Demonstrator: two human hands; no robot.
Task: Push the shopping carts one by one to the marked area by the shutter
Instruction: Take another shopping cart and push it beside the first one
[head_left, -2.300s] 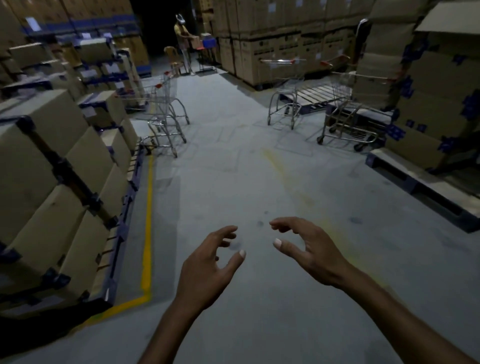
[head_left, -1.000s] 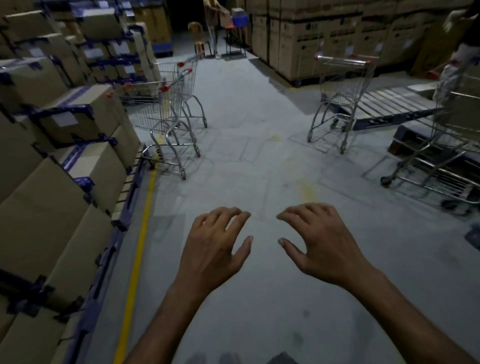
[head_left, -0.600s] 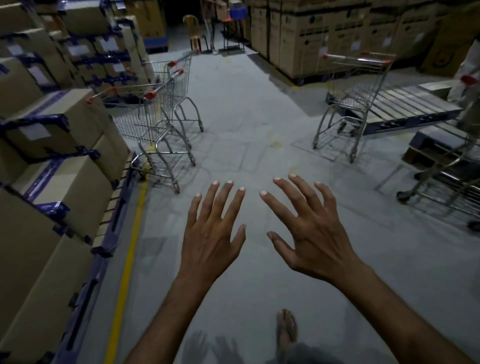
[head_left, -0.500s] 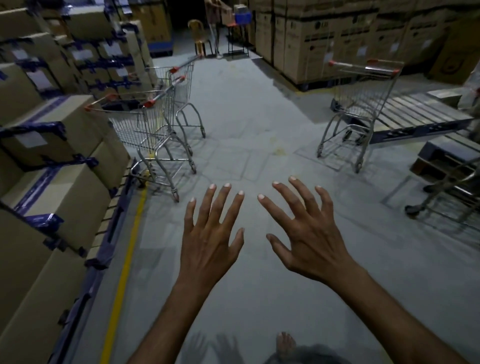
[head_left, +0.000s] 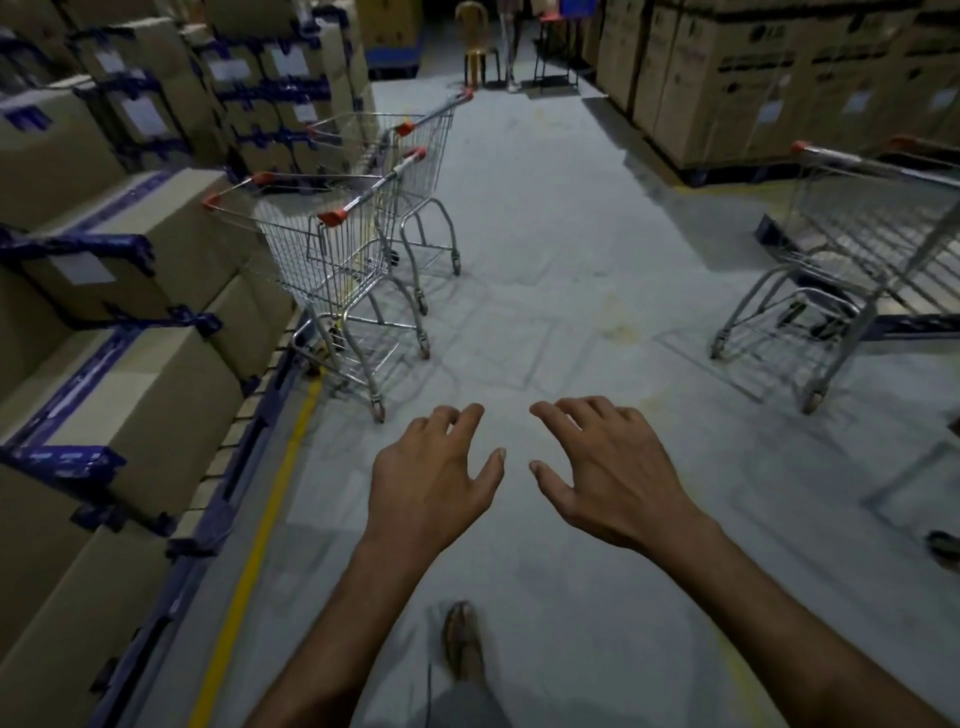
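Two wire shopping carts with red handle caps stand one behind the other by the left boxes: the nearer cart and the farther cart. A third cart stands at the right. My left hand and my right hand are stretched out side by side over the bare floor, palms down, fingers loosely bent, holding nothing. Both hands are short of the nearer cart, apart from it. No shutter or marked area shows.
Stacked cardboard boxes on blue pallets line the left, edged by a yellow floor line. More boxes stand at the far right. A chair and a person's legs are at the aisle's end. My foot is below.
I have walked forward, so the carts are nearer and larger. My fingers were spread straight half a second ago and are now loosely bent.
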